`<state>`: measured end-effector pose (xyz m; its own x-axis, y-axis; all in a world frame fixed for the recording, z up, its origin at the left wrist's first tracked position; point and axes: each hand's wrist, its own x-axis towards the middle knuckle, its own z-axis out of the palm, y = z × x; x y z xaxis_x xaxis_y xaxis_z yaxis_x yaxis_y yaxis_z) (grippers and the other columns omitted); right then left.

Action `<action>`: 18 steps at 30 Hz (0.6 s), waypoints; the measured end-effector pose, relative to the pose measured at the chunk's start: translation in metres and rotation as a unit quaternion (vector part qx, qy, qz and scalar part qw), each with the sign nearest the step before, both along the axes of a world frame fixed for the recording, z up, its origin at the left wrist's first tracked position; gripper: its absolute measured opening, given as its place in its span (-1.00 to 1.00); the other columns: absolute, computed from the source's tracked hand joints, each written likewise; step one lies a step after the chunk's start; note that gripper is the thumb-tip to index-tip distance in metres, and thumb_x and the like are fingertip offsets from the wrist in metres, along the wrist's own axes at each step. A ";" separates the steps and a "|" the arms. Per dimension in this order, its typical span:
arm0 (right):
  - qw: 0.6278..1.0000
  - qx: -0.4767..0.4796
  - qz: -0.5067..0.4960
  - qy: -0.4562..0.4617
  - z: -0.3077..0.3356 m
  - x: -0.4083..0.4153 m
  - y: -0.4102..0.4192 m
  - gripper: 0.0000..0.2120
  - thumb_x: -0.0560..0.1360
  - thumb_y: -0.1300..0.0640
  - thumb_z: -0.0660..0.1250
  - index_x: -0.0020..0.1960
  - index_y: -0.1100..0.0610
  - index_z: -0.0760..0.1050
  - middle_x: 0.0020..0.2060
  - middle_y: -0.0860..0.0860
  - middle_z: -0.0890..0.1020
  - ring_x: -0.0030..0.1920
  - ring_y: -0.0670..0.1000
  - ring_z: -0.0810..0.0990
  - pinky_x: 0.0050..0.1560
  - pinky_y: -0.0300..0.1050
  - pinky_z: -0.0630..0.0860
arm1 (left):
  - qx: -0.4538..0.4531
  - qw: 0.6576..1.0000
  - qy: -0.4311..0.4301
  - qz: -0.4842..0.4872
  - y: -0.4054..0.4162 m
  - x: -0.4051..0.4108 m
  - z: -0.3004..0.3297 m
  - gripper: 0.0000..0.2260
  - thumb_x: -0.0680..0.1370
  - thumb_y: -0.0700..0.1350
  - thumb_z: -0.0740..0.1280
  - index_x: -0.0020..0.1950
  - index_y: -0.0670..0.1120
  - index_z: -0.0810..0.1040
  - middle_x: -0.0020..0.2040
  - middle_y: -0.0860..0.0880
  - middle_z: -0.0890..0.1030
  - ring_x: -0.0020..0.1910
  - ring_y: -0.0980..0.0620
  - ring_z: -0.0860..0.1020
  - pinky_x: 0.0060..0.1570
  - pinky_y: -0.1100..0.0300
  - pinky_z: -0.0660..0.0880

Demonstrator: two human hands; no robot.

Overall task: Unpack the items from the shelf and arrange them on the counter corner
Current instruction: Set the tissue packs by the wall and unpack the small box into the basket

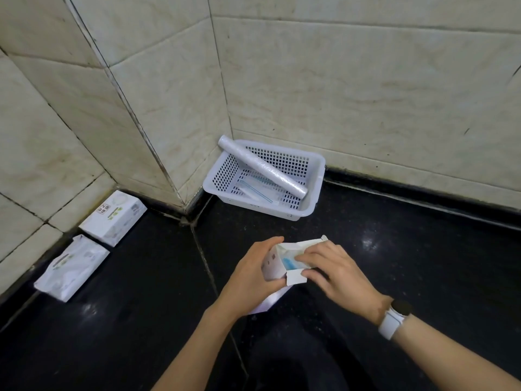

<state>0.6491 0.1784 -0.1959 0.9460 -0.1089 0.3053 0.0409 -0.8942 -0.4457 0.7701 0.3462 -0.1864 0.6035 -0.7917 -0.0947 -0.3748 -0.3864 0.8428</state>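
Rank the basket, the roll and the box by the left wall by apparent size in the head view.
1. white basket
2. white box, though nearer the camera edge, so unsure against the roll
3. wrapped roll

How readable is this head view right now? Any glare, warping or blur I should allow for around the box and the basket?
Head view: wide-angle warping bends the wall tile lines; small glare spots dot the black counter; the left hand and right hand on the open box look slightly soft; the basket and roll are evenly lit and clear.
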 end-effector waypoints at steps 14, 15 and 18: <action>0.997 -0.065 0.032 0.015 -0.011 0.004 0.009 -0.90 0.47 0.08 0.27 -0.15 0.06 0.55 -0.15 0.01 0.58 -0.17 -0.02 0.49 -0.24 -0.14 0.49 | 0.007 1.000 -0.020 -0.007 0.011 -0.013 -0.022 -0.55 0.39 0.12 0.35 0.16 0.43 0.23 0.20 0.33 0.28 0.23 0.38 0.28 0.10 0.45 0.28; 0.997 -0.067 0.042 0.019 -0.010 0.003 0.010 -0.90 0.46 0.09 0.28 -0.14 0.07 0.56 -0.16 0.02 0.59 -0.18 -0.01 0.51 -0.25 -0.14 0.49 | 0.014 1.000 -0.018 0.007 0.009 -0.013 -0.022 -0.48 0.39 0.13 0.36 0.24 0.43 0.18 0.19 0.32 0.29 0.22 0.38 0.29 0.08 0.46 0.28; 0.997 -0.042 0.048 0.036 -0.006 0.004 0.010 -0.89 0.46 0.09 0.31 -0.09 0.06 0.60 -0.17 0.01 0.58 -0.17 -0.02 0.51 -0.21 -0.13 0.50 | 0.022 0.999 0.006 0.035 0.008 -0.009 -0.024 -0.29 0.36 0.10 0.39 0.41 0.24 0.08 0.21 0.24 0.32 0.22 0.29 0.32 0.15 0.35 0.31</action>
<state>0.6529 0.1888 -0.2019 0.9706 0.0071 0.2404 0.0993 -0.9222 -0.3737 0.7607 0.3537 -0.2109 0.6551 -0.7431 -0.1367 -0.3351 -0.4479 0.8289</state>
